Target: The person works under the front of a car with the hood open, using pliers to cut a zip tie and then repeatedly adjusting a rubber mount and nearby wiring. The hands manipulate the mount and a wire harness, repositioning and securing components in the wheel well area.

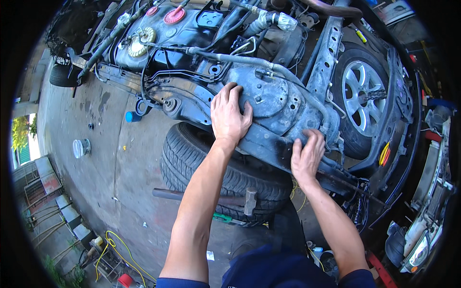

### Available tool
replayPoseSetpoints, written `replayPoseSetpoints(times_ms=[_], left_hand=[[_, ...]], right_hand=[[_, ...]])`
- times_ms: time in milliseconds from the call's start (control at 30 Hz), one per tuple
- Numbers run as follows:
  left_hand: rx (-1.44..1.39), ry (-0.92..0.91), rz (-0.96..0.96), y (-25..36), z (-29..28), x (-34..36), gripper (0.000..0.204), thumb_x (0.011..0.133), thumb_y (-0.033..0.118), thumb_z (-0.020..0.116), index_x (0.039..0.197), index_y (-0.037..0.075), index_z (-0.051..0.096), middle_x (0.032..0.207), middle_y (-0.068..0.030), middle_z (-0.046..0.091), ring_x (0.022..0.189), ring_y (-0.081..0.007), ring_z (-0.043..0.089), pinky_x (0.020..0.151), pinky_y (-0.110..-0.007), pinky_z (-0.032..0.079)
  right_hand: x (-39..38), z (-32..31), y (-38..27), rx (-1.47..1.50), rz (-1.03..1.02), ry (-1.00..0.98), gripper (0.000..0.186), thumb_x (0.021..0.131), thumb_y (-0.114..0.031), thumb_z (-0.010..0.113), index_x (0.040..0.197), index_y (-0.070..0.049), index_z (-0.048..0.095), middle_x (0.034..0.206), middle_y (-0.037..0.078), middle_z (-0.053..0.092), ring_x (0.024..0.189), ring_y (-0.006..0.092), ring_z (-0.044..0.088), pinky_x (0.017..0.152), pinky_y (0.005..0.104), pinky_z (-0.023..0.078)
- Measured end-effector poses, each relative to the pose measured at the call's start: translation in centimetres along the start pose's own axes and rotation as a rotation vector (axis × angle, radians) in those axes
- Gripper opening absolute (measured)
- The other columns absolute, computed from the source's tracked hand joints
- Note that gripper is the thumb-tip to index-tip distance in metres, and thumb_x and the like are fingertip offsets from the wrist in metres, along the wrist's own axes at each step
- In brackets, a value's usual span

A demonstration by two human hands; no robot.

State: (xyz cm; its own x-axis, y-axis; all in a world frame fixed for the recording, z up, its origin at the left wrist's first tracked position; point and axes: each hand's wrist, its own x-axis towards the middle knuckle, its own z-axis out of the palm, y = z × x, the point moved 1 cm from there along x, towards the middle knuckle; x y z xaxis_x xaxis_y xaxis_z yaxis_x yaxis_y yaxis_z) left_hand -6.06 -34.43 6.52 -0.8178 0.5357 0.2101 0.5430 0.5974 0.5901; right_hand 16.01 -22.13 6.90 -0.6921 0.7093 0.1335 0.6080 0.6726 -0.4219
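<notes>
A dusty dark vehicle frame (269,101) stretches in front of me. My left hand (229,115) lies on its near rail, fingers together over the metal and thumb apart. Further right, my right hand (308,152) rests on the same frame near a blackened patch, its fingers slightly bent and thumb apart. Neither hand shows anything held. Below the rail lies a tire (192,161), partly hidden by my left forearm. A sledgehammer (250,200) lies across the tire, its handle running behind that forearm. A grey corrugated hose (283,72) crosses the frame beyond my hands.
An alloy wheel (356,98) stands at the right. A black tank (165,38) with a red cap sits at the far left of the frame. On the floor are a blue cup-like part (132,116), a clear container (81,148) and a yellow hose (111,242). Removed car parts (427,206) line the right edge.
</notes>
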Motion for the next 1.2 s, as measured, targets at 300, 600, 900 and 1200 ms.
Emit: replayPoseSetpoints(times_ms=[300,600,900,1200], left_hand=[[0.109,-0.064,-0.145,0.2,1.6,0.1,0.077,0.103,0.053,0.055,0.159,0.002,0.042,0.167,-0.0155,0.041,0.156,-0.0316,0.036,0.129,-0.054,0.018],[0.289,-0.117,-0.168,0.2,2.2,0.3,0.08,0.099,0.054,0.057,0.16,0.003,0.043,0.169,-0.0161,0.039,0.155,-0.0302,0.038,0.126,-0.07,0.008],[0.173,-0.094,-0.197,0.2,1.9,0.3,0.073,0.097,0.049,0.062,0.155,0.007,0.05,0.165,-0.0161,0.044,0.154,-0.0295,0.039,0.128,-0.066,0.006],[-0.215,0.089,0.214,-0.2,2.3,4.3,0.055,0.09,0.02,0.08,0.138,0.002,0.062,0.142,-0.0192,0.062,0.136,-0.0385,0.055,0.115,-0.046,0.042]], right_hand=[[0.6,1.5,-1.0,-0.13,0.047,0.085,0.03,0.093,-0.024,0.061,0.118,-0.008,0.061,0.129,0.013,0.058,0.125,0.0367,0.053,0.102,0.0518,0.039],[0.6,1.7,-1.1,-0.12,0.04,0.091,0.03,0.091,-0.023,0.061,0.118,-0.008,0.061,0.129,0.013,0.058,0.125,0.0366,0.053,0.102,0.0522,0.039],[0.7,1.6,-1.2,-0.15,0.031,0.086,0.03,0.091,-0.022,0.061,0.117,-0.008,0.061,0.127,0.013,0.058,0.124,0.0361,0.053,0.102,0.0518,0.04],[0.6,1.7,-1.1,-0.152,0.027,0.093,0.029,0.092,-0.022,0.061,0.117,-0.008,0.062,0.127,0.013,0.058,0.125,0.0359,0.053,0.103,0.0513,0.039]])
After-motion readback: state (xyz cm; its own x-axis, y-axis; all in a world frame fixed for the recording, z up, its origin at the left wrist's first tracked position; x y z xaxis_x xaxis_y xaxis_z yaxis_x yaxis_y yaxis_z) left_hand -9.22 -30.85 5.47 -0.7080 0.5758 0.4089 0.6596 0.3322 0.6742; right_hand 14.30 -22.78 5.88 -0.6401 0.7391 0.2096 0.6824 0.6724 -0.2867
